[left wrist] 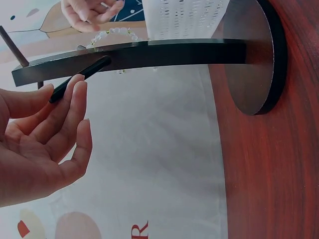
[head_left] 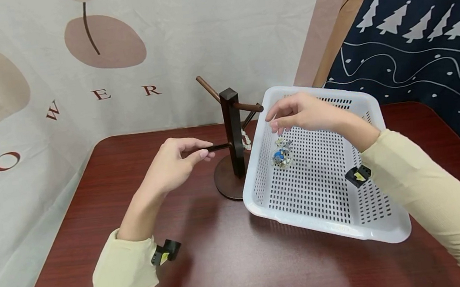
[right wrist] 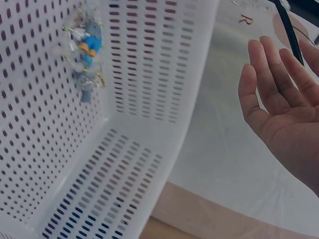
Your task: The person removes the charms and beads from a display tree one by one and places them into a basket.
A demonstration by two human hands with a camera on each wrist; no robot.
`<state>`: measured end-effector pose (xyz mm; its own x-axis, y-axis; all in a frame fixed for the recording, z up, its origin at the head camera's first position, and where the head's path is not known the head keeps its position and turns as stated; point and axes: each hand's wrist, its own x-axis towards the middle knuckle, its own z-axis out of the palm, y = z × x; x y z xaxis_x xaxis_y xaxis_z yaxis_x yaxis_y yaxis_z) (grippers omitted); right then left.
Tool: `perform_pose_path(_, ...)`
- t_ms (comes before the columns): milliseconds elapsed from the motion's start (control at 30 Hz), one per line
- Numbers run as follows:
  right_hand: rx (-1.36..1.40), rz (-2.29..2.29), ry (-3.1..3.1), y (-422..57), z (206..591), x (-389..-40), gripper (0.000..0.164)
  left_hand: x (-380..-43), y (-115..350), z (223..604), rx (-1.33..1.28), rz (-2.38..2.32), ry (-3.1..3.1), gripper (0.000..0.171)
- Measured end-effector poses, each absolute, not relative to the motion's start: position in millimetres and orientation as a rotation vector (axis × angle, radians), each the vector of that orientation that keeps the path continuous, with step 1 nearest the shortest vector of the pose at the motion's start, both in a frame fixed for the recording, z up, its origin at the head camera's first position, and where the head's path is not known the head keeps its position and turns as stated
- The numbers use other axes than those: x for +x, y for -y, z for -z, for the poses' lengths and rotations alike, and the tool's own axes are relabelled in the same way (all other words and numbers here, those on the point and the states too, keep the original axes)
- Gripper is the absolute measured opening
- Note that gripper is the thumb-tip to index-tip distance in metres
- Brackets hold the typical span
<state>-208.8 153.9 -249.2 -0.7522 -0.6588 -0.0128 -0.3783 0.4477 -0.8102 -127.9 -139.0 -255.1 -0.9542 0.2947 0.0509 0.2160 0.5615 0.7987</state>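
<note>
A dark wooden stand with several pegs rises from a round base. My left hand pinches the tip of its lower left peg between thumb and fingers; the left wrist view shows that grip closely, with the little finger apart. A string of pale, clear beads hangs on the stand's far side, partly hidden by the post. My right hand hovers over the basket's far left part, close to the upper right peg. In the right wrist view its fingers are loosely extended and hold nothing.
Right of the stand sits a white perforated basket, its left rim close beside the base. Inside lies a small heap of beaded trinkets with blue and clear parts. A printed cloth hangs behind the red-brown table.
</note>
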Motion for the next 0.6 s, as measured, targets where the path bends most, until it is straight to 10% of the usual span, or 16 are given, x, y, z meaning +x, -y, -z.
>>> perform_pose_path(600, -0.920, 1.203, -2.240, -129, 270, -202, 0.026, -126, 138, 253, 0.396, -1.358, -2.700, 0.020)
